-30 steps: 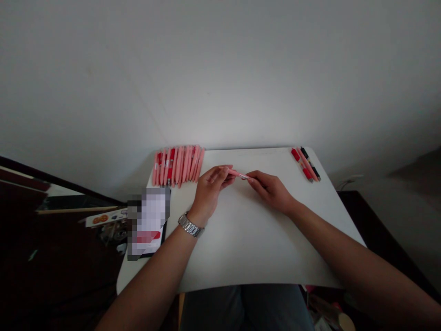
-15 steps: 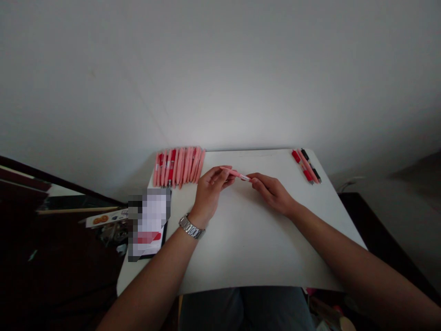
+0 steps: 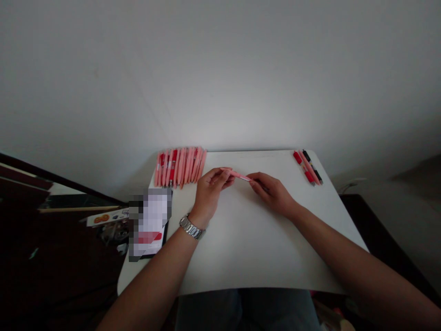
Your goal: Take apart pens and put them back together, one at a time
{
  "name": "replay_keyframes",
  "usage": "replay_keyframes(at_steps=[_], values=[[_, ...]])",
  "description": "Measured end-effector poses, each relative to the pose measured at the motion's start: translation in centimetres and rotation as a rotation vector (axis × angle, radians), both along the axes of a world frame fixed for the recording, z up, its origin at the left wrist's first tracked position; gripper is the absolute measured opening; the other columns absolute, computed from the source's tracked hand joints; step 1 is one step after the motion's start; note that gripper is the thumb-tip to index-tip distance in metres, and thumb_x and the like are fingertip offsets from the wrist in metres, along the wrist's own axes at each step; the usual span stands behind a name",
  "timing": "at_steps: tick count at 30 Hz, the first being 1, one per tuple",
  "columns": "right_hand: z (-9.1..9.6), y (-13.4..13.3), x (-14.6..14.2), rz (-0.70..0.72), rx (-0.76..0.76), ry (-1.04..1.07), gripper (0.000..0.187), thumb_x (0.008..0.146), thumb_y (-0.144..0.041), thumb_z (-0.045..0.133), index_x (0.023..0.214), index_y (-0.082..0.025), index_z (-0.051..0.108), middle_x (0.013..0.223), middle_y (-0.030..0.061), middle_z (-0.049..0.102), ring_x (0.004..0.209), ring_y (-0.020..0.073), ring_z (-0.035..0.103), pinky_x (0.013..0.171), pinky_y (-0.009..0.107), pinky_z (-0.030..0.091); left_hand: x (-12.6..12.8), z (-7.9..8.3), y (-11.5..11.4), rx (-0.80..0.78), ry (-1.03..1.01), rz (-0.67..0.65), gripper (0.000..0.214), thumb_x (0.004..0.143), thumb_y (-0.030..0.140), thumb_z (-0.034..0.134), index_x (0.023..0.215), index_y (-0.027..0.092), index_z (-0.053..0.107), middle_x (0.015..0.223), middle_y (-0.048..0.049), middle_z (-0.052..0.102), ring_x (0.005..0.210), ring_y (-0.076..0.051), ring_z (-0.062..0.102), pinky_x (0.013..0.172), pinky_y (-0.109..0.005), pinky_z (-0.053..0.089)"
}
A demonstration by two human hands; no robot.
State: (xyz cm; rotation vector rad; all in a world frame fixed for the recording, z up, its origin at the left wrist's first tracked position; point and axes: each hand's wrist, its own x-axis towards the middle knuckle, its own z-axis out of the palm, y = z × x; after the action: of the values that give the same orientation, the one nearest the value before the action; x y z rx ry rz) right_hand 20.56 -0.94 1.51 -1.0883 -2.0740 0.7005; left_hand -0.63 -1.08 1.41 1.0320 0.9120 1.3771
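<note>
Both of my hands meet over the middle of a white table [image 3: 248, 243]. My left hand [image 3: 211, 188], with a metal watch at the wrist, pinches one end of a pink pen [image 3: 238, 174]. My right hand [image 3: 272, 192] grips the pen's other end with closed fingers. The pen is held just above the table, tilted slightly down to the right.
A row of several pink and red pens [image 3: 181, 166] lies at the table's far left edge. Three pens [image 3: 308, 166], red, pink and black, lie at the far right corner. A blurred card on a dark board [image 3: 149, 223] sits at the left edge. A grey wall rises behind.
The hands have stayed together on the pen; the visible stretch of pen between them has grown slightly shorter. The view has shifted a little.
</note>
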Motion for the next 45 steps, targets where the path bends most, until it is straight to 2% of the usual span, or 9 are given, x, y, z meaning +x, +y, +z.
replay_keyframes(at_steps=[6,12,18,24,27,31,40,43,45], values=[[-0.13,0.08,-0.01,-0.013,0.046,-0.009,0.025,0.103,-0.034,0.049,0.117,-0.019,0.064,0.089,0.0062,0.069,0.076,0.0175,0.063,0.070,0.029,0.050,-0.01,0.13,0.00,-0.018,0.002,0.009,0.029,0.086,0.040,0.077,0.101,0.016,0.076,0.098,-0.0073,0.075,0.085,-0.013,0.072,0.085,-0.027,0.061],[-0.75,0.16,0.09,-0.031,0.079,0.025,0.020,0.100,-0.030,0.054,0.117,-0.023,0.060,0.099,0.0077,0.067,0.084,0.0198,0.064,0.073,0.032,0.053,0.00,0.04,-0.03,-0.028,0.004,0.026,0.030,0.083,0.042,0.080,0.093,0.015,0.075,0.091,-0.0060,0.074,0.079,-0.013,0.071,0.081,-0.028,0.062],[-0.68,0.08,0.02,-0.063,0.076,0.039,0.016,0.098,-0.030,0.058,0.113,-0.023,0.061,0.096,0.0053,0.066,0.077,0.0172,0.062,0.068,0.030,0.051,0.03,-0.01,0.05,-0.010,0.001,0.029,0.031,0.083,0.043,0.080,0.095,0.015,0.075,0.093,-0.0065,0.074,0.080,-0.013,0.071,0.080,-0.027,0.061],[0.04,0.08,0.11,0.015,0.108,0.010,0.028,0.106,-0.032,0.046,0.125,-0.021,0.063,0.092,0.0061,0.061,0.083,0.0187,0.060,0.076,0.033,0.049,0.06,-0.01,0.09,-0.009,-0.004,-0.011,0.030,0.085,0.040,0.079,0.102,0.016,0.077,0.096,-0.0068,0.075,0.081,-0.012,0.071,0.080,-0.026,0.060],[-0.01,0.28,0.13,0.022,0.125,0.008,0.027,0.107,-0.032,0.043,0.115,-0.020,0.066,0.091,0.0066,0.060,0.084,0.0192,0.060,0.077,0.033,0.049,0.08,-0.08,0.08,-0.002,-0.015,-0.020,0.029,0.085,0.038,0.079,0.103,0.016,0.077,0.096,-0.0066,0.075,0.081,-0.012,0.071,0.082,-0.026,0.060],[-0.16,0.37,0.01,-0.012,0.145,-0.005,0.019,0.104,-0.032,0.050,0.104,-0.020,0.065,0.090,0.0059,0.059,0.077,0.0172,0.057,0.069,0.030,0.047,0.05,-0.26,0.14,0.011,-0.020,-0.025,0.026,0.086,0.037,0.078,0.102,0.017,0.077,0.097,-0.0065,0.075,0.084,-0.012,0.071,0.085,-0.026,0.060],[-0.37,0.03,-0.20,-0.112,0.035,-0.011,0.016,0.097,-0.032,0.060,0.108,-0.021,0.061,0.088,0.0034,0.068,0.065,0.0133,0.057,0.060,0.026,0.044,0.14,-0.18,0.10,-0.001,-0.038,-0.028,0.026,0.084,0.037,0.080,0.101,0.017,0.077,0.096,-0.0063,0.076,0.083,-0.013,0.071,0.085,-0.028,0.061],[-0.33,-0.01,-0.17,-0.114,0.019,0.007,0.019,0.097,-0.034,0.060,0.110,-0.021,0.061,0.093,0.0050,0.069,0.069,0.0140,0.060,0.062,0.026,0.047,0.14,-0.17,0.08,-0.003,-0.039,-0.029,0.027,0.084,0.038,0.080,0.102,0.017,0.077,0.097,-0.0063,0.075,0.083,-0.013,0.071,0.086,-0.029,0.061],[-0.23,-0.04,-0.13,-0.100,0.018,0.011,0.026,0.100,-0.037,0.056,0.119,-0.020,0.061,0.094,0.0058,0.070,0.073,0.0154,0.062,0.066,0.028,0.049,0.10,-0.22,0.10,0.004,-0.035,-0.032,0.028,0.084,0.038,0.080,0.102,0.017,0.077,0.098,-0.0064,0.076,0.084,-0.013,0.072,0.087,-0.029,0.061]])
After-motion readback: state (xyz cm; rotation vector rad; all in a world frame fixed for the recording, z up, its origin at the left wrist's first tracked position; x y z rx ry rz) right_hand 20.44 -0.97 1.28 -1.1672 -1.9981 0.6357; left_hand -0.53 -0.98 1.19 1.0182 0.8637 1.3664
